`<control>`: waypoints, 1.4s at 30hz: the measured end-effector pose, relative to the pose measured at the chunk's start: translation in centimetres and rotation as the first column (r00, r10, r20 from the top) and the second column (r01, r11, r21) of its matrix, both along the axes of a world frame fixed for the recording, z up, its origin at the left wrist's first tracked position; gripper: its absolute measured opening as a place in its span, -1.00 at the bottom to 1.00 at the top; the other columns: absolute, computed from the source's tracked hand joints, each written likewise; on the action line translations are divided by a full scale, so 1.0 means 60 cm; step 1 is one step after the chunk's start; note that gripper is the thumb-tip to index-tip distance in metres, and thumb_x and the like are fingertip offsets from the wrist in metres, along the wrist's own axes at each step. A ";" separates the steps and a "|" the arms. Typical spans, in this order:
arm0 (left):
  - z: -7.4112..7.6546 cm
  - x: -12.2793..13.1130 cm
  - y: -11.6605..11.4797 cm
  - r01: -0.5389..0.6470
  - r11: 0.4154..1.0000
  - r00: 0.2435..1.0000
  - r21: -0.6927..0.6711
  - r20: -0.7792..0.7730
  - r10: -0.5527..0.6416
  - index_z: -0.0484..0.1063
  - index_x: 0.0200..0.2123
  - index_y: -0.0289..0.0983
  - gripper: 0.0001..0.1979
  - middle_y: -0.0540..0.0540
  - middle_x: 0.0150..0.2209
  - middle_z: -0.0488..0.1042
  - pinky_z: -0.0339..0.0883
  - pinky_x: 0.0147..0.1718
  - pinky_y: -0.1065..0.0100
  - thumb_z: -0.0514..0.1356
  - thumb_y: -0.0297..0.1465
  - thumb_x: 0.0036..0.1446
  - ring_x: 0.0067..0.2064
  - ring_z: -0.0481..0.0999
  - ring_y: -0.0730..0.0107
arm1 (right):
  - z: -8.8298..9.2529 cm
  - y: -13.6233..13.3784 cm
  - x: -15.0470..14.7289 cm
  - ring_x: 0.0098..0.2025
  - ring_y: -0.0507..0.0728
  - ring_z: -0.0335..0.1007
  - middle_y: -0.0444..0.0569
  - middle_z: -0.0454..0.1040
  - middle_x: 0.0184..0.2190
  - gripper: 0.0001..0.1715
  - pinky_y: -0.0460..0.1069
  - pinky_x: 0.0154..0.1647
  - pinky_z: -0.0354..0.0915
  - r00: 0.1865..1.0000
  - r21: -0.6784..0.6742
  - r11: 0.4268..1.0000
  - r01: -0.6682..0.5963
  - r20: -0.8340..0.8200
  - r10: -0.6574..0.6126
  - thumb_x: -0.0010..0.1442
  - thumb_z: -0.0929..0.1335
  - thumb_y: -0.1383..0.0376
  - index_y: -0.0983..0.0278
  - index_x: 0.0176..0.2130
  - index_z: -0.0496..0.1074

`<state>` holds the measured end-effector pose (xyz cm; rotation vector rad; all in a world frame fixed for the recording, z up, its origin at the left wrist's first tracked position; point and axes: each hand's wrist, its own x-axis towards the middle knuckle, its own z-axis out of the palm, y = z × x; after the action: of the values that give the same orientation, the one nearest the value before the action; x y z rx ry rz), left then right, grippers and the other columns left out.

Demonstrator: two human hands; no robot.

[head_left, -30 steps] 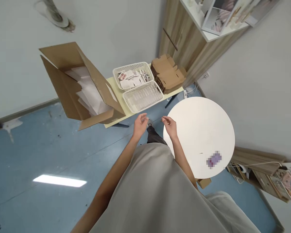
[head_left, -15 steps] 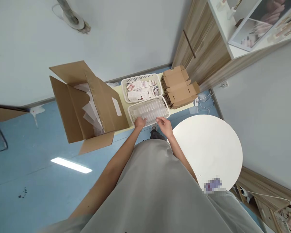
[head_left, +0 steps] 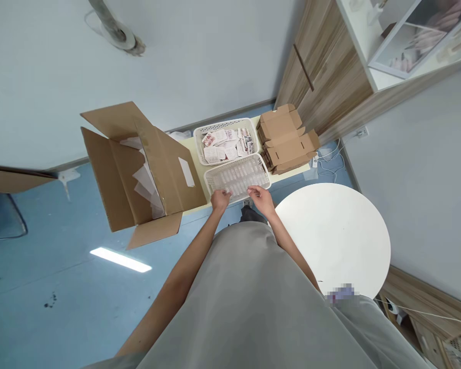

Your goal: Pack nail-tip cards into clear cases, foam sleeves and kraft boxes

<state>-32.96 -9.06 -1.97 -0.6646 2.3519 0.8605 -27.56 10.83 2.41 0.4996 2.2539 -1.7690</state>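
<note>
A white mesh basket [head_left: 211, 178] of clear plastic pieces sits at the near edge of a pale yellow table [head_left: 198, 155]. My left hand [head_left: 219, 199] is at the basket's near left rim, fingers curled against it. My right hand [head_left: 262, 198] reaches to the near right rim, fingers curled over the edge. Whether either hand grips the rim or something small, I cannot make out. Behind it stands a second white basket [head_left: 250, 127] filled with printed paper cards.
A large open cardboard box [head_left: 115, 169] with white sheets inside stands left on the table. Flat folded cartons [head_left: 286, 138] are stacked at the table's right end. A round white table [head_left: 338, 230] is to my right. Wooden cabinet [head_left: 322, 77] and shelf behind.
I have stepped up to the yellow table. Both hands went from mid-air over the floor to the near basket's rim and have since stayed there.
</note>
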 end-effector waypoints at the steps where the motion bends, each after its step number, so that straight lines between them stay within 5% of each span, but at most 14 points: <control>1: 0.005 0.003 -0.003 -0.031 0.999 0.999 0.027 -0.018 0.031 0.70 -0.11 -0.33 -0.78 -0.28 0.02 0.76 0.48 0.12 0.19 0.44 -0.31 0.26 0.15 0.71 -0.04 | 0.001 -0.002 0.003 -0.03 0.25 0.71 0.04 0.77 -0.07 -0.63 0.13 0.13 0.57 1.000 0.004 1.000 0.000 -0.008 0.000 0.36 0.42 0.05 0.19 -0.01 0.70; 5: 0.029 0.028 -0.016 -0.167 0.947 0.971 0.273 -0.120 0.206 0.67 0.01 -0.38 -0.69 -0.36 0.12 0.72 0.50 0.22 0.15 0.44 -0.36 0.24 0.24 0.69 -0.05 | 0.004 -0.015 0.023 -0.02 0.23 0.72 0.04 0.76 -0.06 -0.68 0.13 0.18 0.56 0.999 0.023 1.000 0.004 -0.038 -0.004 0.37 0.44 0.09 0.19 -0.02 0.69; 8: 0.052 0.063 -0.023 -0.175 0.804 0.937 0.569 -0.154 0.314 0.66 0.02 -0.37 -0.53 -0.37 0.15 0.70 0.55 0.21 0.12 0.52 -0.17 0.16 0.23 0.69 -0.06 | 0.004 -0.026 0.046 0.01 0.24 0.72 0.06 0.76 -0.01 -0.67 0.15 0.22 0.56 0.998 0.037 0.998 0.049 -0.052 -0.047 0.36 0.45 0.09 0.19 0.00 0.67; 13: 0.095 0.139 -0.035 -0.017 0.562 0.971 0.827 -0.120 0.205 0.68 0.01 -0.30 -0.21 -0.28 0.05 0.73 0.56 0.24 0.00 0.61 0.14 -0.13 0.12 0.73 -0.08 | 0.009 -0.037 0.107 0.01 0.24 0.72 0.13 0.73 0.07 -0.41 0.16 0.16 0.59 0.969 -0.045 0.969 0.243 -0.023 -0.244 0.25 0.53 -0.01 0.24 0.15 0.60; 16: 0.109 0.181 -0.044 0.015 0.481 0.989 0.876 -0.085 0.125 0.68 0.03 -0.26 -0.18 -0.25 0.07 0.72 0.54 0.27 -0.02 0.62 0.17 -0.17 0.14 0.73 -0.06 | 0.024 -0.045 0.161 -0.07 0.23 0.71 0.08 0.75 -0.06 -0.31 0.14 0.07 0.61 0.957 -0.163 0.944 0.288 0.005 -0.291 0.15 0.57 -0.12 0.25 0.08 0.62; 19: 0.111 0.222 -0.047 0.006 0.497 0.991 0.868 -0.070 0.111 0.66 0.05 -0.29 -0.20 -0.30 0.09 0.72 0.52 0.31 -0.04 0.61 0.14 -0.11 0.21 0.70 -0.08 | 0.046 -0.062 0.224 -0.08 0.24 0.70 0.07 0.75 -0.14 -0.34 0.16 0.11 0.59 0.938 -0.180 0.926 0.333 -0.042 -0.345 0.07 0.60 -0.16 0.25 -0.06 0.65; 23: 0.110 0.286 -0.042 -0.064 0.550 0.983 0.832 -0.042 0.177 0.55 0.23 -0.33 -0.17 -0.42 0.30 0.60 0.47 0.38 -0.03 0.65 -0.06 -0.01 0.34 0.62 -0.09 | 0.077 -0.098 0.312 -0.04 0.24 0.67 0.08 0.74 -0.08 -0.41 0.15 0.16 0.58 0.896 0.008 0.907 0.420 -0.163 -0.413 0.22 0.52 -0.21 0.21 -0.07 0.64; 27: 0.118 0.352 -0.037 -0.096 0.519 0.988 0.849 0.016 0.157 0.41 0.36 -0.31 -0.08 -0.40 0.35 0.57 0.44 0.42 -0.02 0.67 -0.24 0.01 0.37 0.58 -0.09 | 0.101 -0.128 0.399 0.06 0.26 0.61 0.08 0.69 0.00 -0.53 0.16 0.24 0.52 0.906 0.259 0.888 0.381 -0.295 -0.303 0.42 0.42 -0.13 0.16 -0.01 0.64; 33: 0.135 0.411 -0.028 -0.043 0.462 0.998 0.886 0.017 0.060 0.34 0.39 -0.33 -0.09 -0.39 0.28 0.61 0.44 0.42 -0.02 0.61 -0.30 0.05 0.32 0.63 -0.03 | 0.120 -0.150 0.488 0.12 0.31 0.56 0.12 0.66 0.02 -0.58 0.22 0.30 0.46 0.919 0.409 0.851 0.330 -0.344 -0.192 0.52 0.34 -0.06 0.14 0.03 0.64; 38: 0.151 0.428 -0.027 0.008 0.408 1.000 0.913 -0.006 -0.005 0.31 0.41 -0.37 -0.06 -0.43 0.28 0.61 0.45 0.40 -0.05 0.56 -0.32 0.01 0.28 0.65 -0.04 | 0.153 -0.149 0.516 0.13 0.29 0.59 0.09 0.67 0.02 -0.56 0.19 0.30 0.50 0.917 0.366 0.865 0.344 -0.331 -0.225 0.42 0.46 -0.15 0.12 -0.05 0.66; 42: 0.162 0.441 -0.030 0.068 0.323 0.994 0.944 -0.037 -0.101 0.34 0.44 -0.34 0.01 -0.40 0.30 0.61 0.41 0.43 -0.12 0.59 -0.20 -0.04 0.34 0.61 -0.13 | 0.178 -0.125 0.534 0.27 0.27 0.59 0.07 0.66 0.19 -0.51 0.18 0.36 0.51 0.913 0.168 0.923 0.346 -0.287 -0.290 0.32 0.52 -0.18 0.14 -0.07 0.69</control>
<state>-6.49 -10.83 7.75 -0.0058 1.3551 1.8998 4.50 3.33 13.08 0.7618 2.6962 -1.8350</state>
